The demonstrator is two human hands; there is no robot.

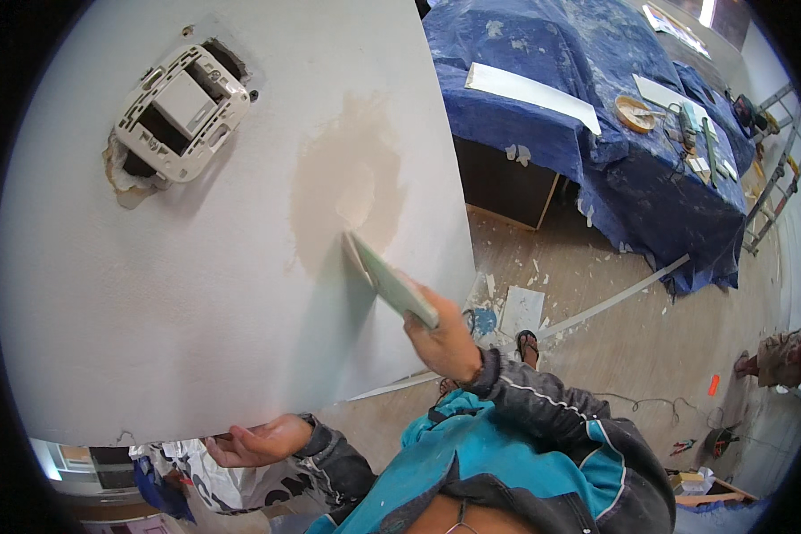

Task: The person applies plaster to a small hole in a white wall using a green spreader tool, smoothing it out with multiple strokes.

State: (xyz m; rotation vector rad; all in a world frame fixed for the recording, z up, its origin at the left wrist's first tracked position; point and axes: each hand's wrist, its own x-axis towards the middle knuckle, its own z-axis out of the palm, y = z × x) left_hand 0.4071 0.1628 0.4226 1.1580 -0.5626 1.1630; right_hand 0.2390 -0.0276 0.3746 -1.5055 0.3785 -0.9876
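Observation:
My right hand grips a flat pale green spreader with its fingers wrapped round the near end. The spreader's tip, with whitish filler along one side, meets a beige patch of filler on the white wall. A paler, fresher-looking smear lies in the middle of that patch. Low at the left, my left hand rests by the wall's bottom edge, palm up and fingers loosely bent and apart; nothing plainly shows in it.
A white switch frame sits in a rough cutout at upper left. Blue sheeting drapes a table holding white strips, an orange bowl and tools. Scraps litter the wooden floor. A ladder and another person's leg are right.

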